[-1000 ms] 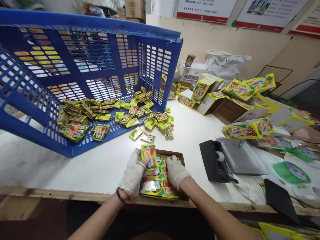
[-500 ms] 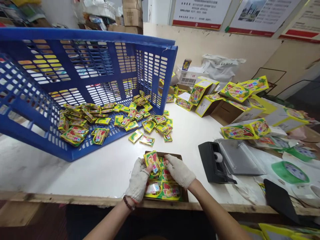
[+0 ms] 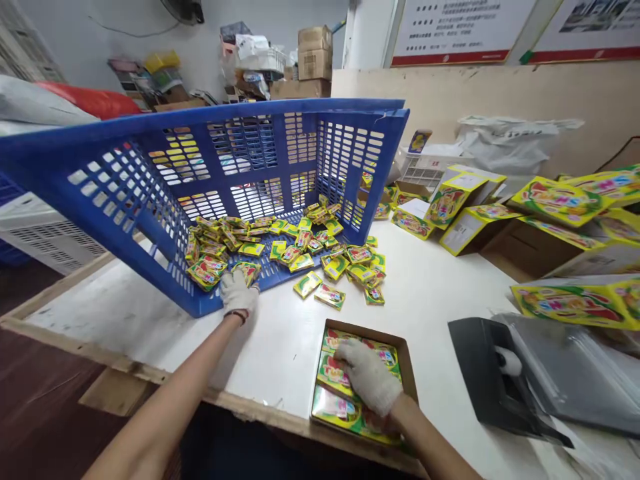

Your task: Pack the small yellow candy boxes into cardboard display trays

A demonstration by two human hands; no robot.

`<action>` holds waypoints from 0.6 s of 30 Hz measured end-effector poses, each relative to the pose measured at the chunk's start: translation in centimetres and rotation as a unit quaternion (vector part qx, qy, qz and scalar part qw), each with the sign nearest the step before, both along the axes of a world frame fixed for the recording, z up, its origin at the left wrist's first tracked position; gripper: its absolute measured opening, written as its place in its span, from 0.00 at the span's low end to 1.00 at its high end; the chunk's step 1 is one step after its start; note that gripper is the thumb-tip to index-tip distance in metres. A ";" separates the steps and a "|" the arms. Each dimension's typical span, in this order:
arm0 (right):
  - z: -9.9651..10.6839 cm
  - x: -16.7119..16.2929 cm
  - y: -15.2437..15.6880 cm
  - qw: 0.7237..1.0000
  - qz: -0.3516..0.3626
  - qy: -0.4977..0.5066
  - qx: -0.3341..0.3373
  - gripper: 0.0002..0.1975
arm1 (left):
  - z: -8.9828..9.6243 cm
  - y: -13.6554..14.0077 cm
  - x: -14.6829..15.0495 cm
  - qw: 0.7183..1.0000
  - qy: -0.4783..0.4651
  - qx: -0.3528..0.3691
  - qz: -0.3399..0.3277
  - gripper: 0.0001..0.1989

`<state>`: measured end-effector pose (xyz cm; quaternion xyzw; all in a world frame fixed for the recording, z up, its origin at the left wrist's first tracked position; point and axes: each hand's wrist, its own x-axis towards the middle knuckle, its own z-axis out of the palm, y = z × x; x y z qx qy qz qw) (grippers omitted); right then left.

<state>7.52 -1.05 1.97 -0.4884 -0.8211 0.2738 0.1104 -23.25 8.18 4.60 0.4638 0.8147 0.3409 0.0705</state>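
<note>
My left hand, in a white fingerless-style glove, reaches to the front edge of a blue plastic basket lying on its side. Its fingers and thumb close round a small yellow-green candy box there; the fingertips are partly hidden. At the table's front edge stands an open carton with rows of similar boxes lying flat in it. Over this carton my gloved right hand is bent, its fingers curled on a small candy box that sits slightly raised at the left side.
Loose small boxes spill from the basket onto the white table. To the right are a black tape dispenser and a clear plastic tray. Printed yellow cartons pile up behind them. A white bag stands by the wall.
My left hand has left the carton and moved left to the boxes at the basket. The small box it held is now down in the carton under my right hand. The view has swung left.
</note>
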 end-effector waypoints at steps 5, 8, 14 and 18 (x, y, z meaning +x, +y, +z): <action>0.0 -0.8 -2.0 0.998 -0.036 0.008 0.053 0.08 | -1.9 -0.1 -2.0 0.999 -0.030 -0.043 -0.015 0.19; 0.8 0.3 -3.1 0.998 -0.027 0.016 0.049 0.17 | -2.9 -1.6 -0.2 0.995 -0.069 -0.018 -0.063 0.22; 0.9 1.2 -2.8 0.996 -0.019 0.020 0.086 0.20 | -3.7 -6.1 6.1 0.955 -0.179 0.067 -0.226 0.32; 0.8 0.7 -1.1 1.000 0.018 0.002 0.019 0.07 | -3.2 -8.3 9.2 0.926 -0.199 0.104 -0.302 0.35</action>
